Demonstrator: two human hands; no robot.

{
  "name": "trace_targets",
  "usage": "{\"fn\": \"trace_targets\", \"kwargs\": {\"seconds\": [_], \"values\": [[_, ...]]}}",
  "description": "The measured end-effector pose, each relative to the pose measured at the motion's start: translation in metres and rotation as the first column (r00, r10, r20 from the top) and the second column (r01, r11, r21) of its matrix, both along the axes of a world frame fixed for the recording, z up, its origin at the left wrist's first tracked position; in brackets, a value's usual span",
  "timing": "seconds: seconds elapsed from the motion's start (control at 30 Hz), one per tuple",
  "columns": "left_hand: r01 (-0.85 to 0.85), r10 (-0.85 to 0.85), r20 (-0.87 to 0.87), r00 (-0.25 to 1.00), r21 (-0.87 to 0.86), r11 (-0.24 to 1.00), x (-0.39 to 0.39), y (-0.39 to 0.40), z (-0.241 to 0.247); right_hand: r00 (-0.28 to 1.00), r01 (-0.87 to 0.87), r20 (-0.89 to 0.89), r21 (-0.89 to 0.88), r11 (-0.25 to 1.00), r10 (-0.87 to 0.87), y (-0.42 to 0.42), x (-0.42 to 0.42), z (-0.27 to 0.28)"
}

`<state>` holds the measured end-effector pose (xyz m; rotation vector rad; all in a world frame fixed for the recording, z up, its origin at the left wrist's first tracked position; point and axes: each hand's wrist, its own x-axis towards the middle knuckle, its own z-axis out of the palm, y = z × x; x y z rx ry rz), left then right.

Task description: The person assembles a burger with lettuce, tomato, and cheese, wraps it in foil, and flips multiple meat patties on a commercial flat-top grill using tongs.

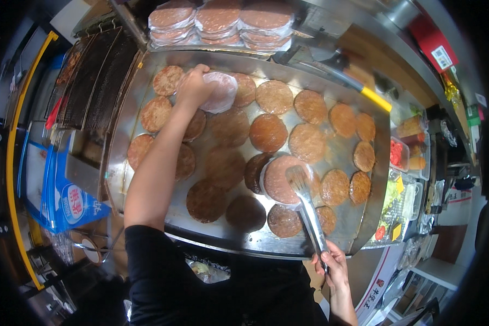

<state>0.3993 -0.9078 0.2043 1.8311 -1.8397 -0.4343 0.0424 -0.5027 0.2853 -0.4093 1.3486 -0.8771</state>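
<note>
My left hand (pixel 194 86) is at the far left part of a steel griddle (pixel 347 227), its fingers on a raw patty backed with translucent paper (pixel 221 94). How far that patty is from the griddle surface I cannot tell. Near the front right edge, my right hand (pixel 332 263) grips metal tongs (pixel 314 222). The tongs' tips lie over another pink raw patty (pixel 278 179) with white paper around its rim, which overlaps a browned patty (pixel 256 173). Several browned patties, such as one at the centre (pixel 268 133), and paler ones at the left (pixel 156 113) cover the griddle.
Stacks of raw patties with paper sheets (pixel 218 18) stand behind the griddle. A tool with a yellow-tipped handle (pixel 375 98) crosses the back right rim. Dark wire racks (pixel 91 77) stand at left. Containers of red food (pixel 397 154) and a tray with lettuce (pixel 391 195) sit at right.
</note>
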Motion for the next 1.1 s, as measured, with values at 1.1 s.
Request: {"fn": "trace_targets", "kwargs": {"seconds": [1.1], "values": [[0.139,-0.166,-0.112,0.98,-0.218,0.966,-0.024,0.093,0.058,-0.214,-0.251,-0.962,0.224,0.942,0.172,0.138,-0.076,0.057]]}}
